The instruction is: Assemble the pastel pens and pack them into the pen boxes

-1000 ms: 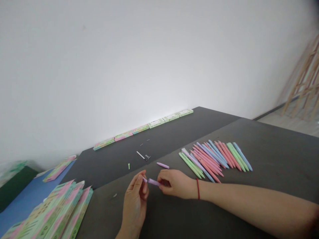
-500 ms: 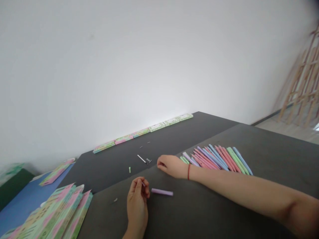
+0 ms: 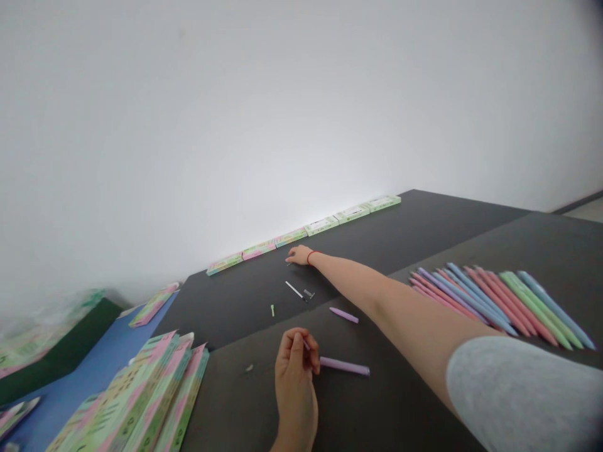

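My left hand (image 3: pixel 298 361) is closed round a small purple piece, its fingers curled, near the front of the dark table. Just right of it lies a purple pen barrel (image 3: pixel 345 366), and behind that a shorter purple pen part (image 3: pixel 344 314). My right hand (image 3: pixel 299 255) reaches far over the table, fingertips down at a tiny dark piece close to the row of boxes; its grip is too small to make out. Between the hands lie a white refill (image 3: pixel 295 290), a small dark clip-like part (image 3: pixel 309 293) and a little green part (image 3: pixel 272 310).
Several coloured pens (image 3: pixel 509 304) lie side by side at the right. Flat boxes (image 3: pixel 321 225) line the wall edge. Printed packs (image 3: pixel 141 389) are stacked at the front left, beside a blue surface (image 3: pixel 89 358) with a dark green box (image 3: pixel 70 345).
My right hand has moved from beside the pens to the far part of the table. A short purple pen part now lies where it was. The view has shifted to the right.
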`<state>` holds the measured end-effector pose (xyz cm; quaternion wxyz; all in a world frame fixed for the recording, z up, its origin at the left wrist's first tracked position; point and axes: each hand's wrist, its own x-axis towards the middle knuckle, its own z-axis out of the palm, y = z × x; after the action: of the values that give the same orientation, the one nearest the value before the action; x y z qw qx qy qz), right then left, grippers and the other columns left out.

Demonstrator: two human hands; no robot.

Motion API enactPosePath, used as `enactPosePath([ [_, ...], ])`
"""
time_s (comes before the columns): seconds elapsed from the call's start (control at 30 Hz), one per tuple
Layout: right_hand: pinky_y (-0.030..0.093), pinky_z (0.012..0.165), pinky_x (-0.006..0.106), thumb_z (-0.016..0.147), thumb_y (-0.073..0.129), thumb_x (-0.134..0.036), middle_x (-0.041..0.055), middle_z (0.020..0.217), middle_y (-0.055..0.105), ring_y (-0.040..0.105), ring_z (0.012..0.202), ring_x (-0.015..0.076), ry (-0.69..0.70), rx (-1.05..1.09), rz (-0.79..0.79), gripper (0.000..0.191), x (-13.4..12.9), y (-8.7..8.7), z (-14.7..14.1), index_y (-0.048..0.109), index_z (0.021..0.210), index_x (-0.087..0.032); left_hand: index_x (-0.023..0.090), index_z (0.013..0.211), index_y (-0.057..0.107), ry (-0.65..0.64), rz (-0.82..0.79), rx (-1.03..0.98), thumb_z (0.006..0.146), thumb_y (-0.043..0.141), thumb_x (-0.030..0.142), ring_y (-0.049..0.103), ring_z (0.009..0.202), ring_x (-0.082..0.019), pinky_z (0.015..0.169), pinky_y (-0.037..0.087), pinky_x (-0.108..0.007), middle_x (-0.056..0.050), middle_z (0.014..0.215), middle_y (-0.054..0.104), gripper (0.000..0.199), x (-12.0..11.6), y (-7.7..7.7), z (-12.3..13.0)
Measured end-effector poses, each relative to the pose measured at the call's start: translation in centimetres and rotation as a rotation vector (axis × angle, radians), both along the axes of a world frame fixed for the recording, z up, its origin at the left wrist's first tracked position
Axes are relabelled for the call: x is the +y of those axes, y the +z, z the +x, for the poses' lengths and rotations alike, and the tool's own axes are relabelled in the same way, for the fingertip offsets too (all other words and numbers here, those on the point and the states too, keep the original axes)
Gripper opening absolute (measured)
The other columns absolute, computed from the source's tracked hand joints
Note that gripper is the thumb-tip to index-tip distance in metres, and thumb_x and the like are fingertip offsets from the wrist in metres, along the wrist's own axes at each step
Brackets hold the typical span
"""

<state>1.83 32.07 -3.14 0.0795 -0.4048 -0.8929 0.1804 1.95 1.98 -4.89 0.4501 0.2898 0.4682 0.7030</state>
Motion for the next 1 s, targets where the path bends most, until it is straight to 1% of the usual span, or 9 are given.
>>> enactPosePath([
  [0.1, 0.05, 0.083, 0.039, 0.092, 0.053, -0.032, 0.0087, 0.116, 0.056, 0.058, 0.099, 0.0201, 0.115, 0.009, -0.033, 0.03, -0.1, -0.8, -1.9, 0.055, 0.116, -0.015, 0.019, 0.079, 0.057, -0.003, -0.011, 0.005, 0.08, 0.062, 0.039, 0.039, 0.045, -0.005, 0.042, 0.029, -0.018, 0.004, 0.063, 0.054, 0.021, 0.0, 0.1, 0.0],
  [0.2, 0.05, 0.083, 0.04, 0.091, 0.053, -0.032, 0.0088, 0.115, 0.056, 0.058, 0.098, 0.0203, 0.209, 0.015, -0.038, 0.031, -0.8, -1.1, -2.0, 0.054, 0.116, -0.014, 0.019, 0.079, 0.057, -0.007, -0.021, 0.018, 0.081, 0.062, 0.038, 0.04, 0.046, -0.006, 0.043, 0.029, -0.018, 0.003, 0.064, 0.055, 0.02, -0.2, 0.2, 0.0],
  [0.3, 0.05, 0.083, 0.039, 0.091, 0.053, -0.032, 0.0084, 0.114, 0.057, 0.058, 0.097, 0.0199, 0.286, 0.007, -0.035, 0.029, -1.8, -1.1, -0.4, 0.056, 0.115, -0.014, 0.019, 0.079, 0.057, -0.009, -0.026, 0.027, 0.08, 0.063, 0.038, 0.041, 0.046, -0.005, 0.044, 0.031, -0.018, 0.003, 0.064, 0.055, 0.02, -0.3, 0.4, 0.1],
  [0.43, 0.05, 0.082, 0.038, 0.091, 0.054, -0.031, 0.0069, 0.106, 0.06, 0.059, 0.093, 0.0183, 0.36, -0.002, -0.022, 0.024, -3.8, -1.1, 3.1, 0.059, 0.106, -0.012, 0.019, 0.077, 0.057, -0.012, -0.018, 0.026, 0.078, 0.065, 0.039, 0.041, 0.046, -0.005, 0.044, 0.031, -0.018, 0.004, 0.064, 0.055, 0.021, -0.3, 0.5, 0.1],
  [0.53, 0.046, 0.079, 0.029, 0.088, 0.057, -0.024, 0.0043, 0.097, 0.063, 0.059, 0.088, 0.0154, 0.393, 0.003, -0.008, 0.016, -5.4, -0.9, 5.6, 0.062, 0.098, -0.012, 0.018, 0.076, 0.058, -0.011, -0.012, 0.02, 0.076, 0.066, 0.039, 0.041, 0.046, -0.006, 0.044, 0.032, -0.018, 0.003, 0.064, 0.056, 0.023, -0.2, 0.6, 0.0],
  [0.63, 0.041, 0.072, 0.02, 0.085, 0.058, -0.019, 0.0032, 0.093, 0.065, 0.058, 0.082, 0.0124, 0.413, -0.006, -0.003, 0.013, -6.9, -0.5, 7.5, 0.064, 0.095, -0.013, 0.018, 0.076, 0.058, -0.018, -0.001, 0.007, 0.075, 0.068, 0.038, 0.042, 0.047, -0.006, 0.044, 0.033, -0.018, 0.003, 0.064, 0.056, 0.022, 0.0, 0.6, 0.0],
  [0.73, 0.04, 0.067, 0.018, 0.084, 0.056, -0.018, 0.0035, 0.092, 0.066, 0.058, 0.08, 0.0114, 0.43, -0.036, -0.004, 0.014, -7.9, 0.0, 8.4, 0.064, 0.095, -0.013, 0.018, 0.076, 0.058, -0.022, 0.014, 0.0, 0.074, 0.068, 0.038, 0.043, 0.046, -0.006, 0.043, 0.033, -0.018, 0.004, 0.063, 0.056, 0.022, 0.1, 0.6, -0.1],
  [0.87, 0.039, 0.065, 0.017, 0.077, 0.056, -0.006, 0.0029, 0.092, 0.066, 0.058, 0.077, 0.0105, 0.468, -0.098, -0.009, 0.024, -8.6, 0.8, 8.6, 0.063, 0.099, -0.012, 0.018, 0.077, 0.058, -0.035, 0.024, -0.002, 0.072, 0.07, 0.037, 0.043, 0.046, -0.006, 0.043, 0.034, -0.018, 0.004, 0.064, 0.057, 0.023, 0.1, 0.7, -0.1],
  [1.0, 0.038, 0.064, 0.019, 0.071, 0.058, -0.002, 0.0038, 0.092, 0.066, 0.057, 0.078, 0.0128, 0.494, -0.154, 0.027, 0.028, -8.9, 1.2, 8.5, 0.064, 0.096, -0.013, 0.018, 0.076, 0.058, -0.036, 0.024, -0.004, 0.07, 0.071, 0.038, 0.043, 0.045, -0.005, 0.043, 0.034, -0.018, 0.004, 0.063, 0.057, 0.025, 0.0, 0.8, -0.1],
])
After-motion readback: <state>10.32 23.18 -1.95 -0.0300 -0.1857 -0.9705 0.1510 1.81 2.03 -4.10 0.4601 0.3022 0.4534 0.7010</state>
